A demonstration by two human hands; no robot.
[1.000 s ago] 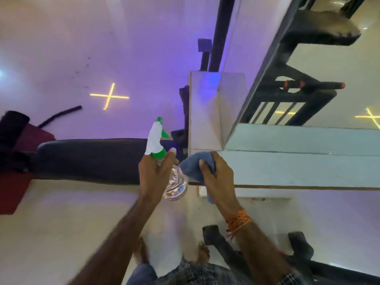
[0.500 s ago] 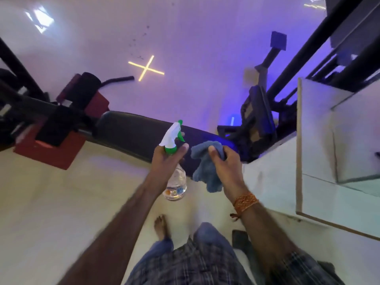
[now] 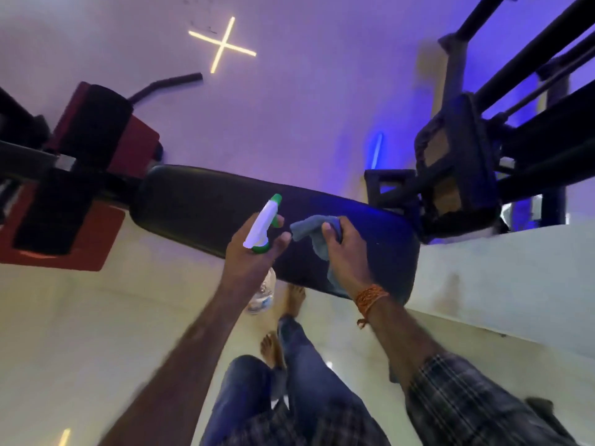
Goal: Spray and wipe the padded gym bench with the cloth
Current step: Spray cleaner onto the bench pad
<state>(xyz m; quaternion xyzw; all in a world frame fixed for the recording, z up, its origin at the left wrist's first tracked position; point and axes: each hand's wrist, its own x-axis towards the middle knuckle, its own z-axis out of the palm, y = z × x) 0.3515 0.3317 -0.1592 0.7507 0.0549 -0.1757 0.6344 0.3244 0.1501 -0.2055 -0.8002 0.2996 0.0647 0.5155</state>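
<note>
Both of your grips are full above the near edge of the padded bench (image 3: 199, 201). Your left grip (image 3: 248, 255) is wrapped round the neck of the spray bottle (image 3: 261, 226) — white-and-green head up, nozzle aimed out over the dark pad, clear body hanging below your fist. Your right grip (image 3: 346, 252) pinches the blue cloth (image 3: 309, 227), bunched at the thumb, its tail hanging over the pad's right end — whether it touches the pad cannot be told. An orange thread band (image 3: 370, 296) circles that wrist.

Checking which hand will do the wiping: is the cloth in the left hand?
No, the right hand grips the blue cloth, while the left hand holds the spray bottle.
</note>
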